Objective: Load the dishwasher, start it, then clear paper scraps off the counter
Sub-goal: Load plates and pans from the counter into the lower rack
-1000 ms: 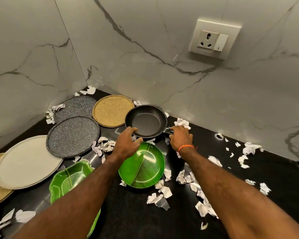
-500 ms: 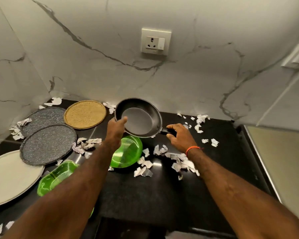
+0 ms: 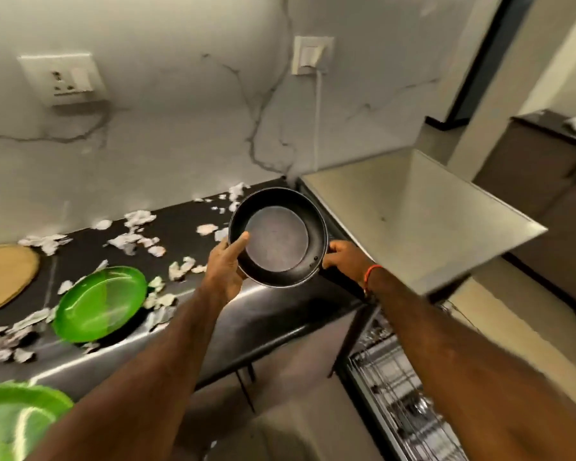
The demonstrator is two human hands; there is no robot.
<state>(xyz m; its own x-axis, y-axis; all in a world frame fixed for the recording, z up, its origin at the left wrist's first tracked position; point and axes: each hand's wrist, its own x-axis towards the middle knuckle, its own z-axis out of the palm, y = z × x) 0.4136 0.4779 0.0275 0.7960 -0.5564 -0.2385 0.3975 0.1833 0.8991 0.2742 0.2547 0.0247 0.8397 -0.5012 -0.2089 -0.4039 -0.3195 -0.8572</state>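
Note:
A black frying pan point(image 3: 277, 237) hangs in the air above the counter's right end, tilted toward me. My left hand point(image 3: 225, 266) grips its left rim, thumb inside the bowl. My right hand point(image 3: 345, 262) holds the pan's handle, which is hidden under the fingers. White paper scraps point(image 3: 137, 241) lie scattered over the black counter point(image 3: 280, 304). A wire dishwasher rack point(image 3: 393, 387) shows at the lower right, partly behind my right forearm.
A green plate point(image 3: 100, 302) lies on the counter, another green dish point(image 3: 10, 417) at the lower left corner, a tan round plate point(image 3: 4, 274) at the far left. A pale appliance top point(image 3: 413, 214) adjoins the counter's right end. Wall sockets point(image 3: 64, 78) sit above.
Both hands have lifted the pan off the counter and carried it right. My view has swung right, bringing the dishwasher rack and appliance top into sight.

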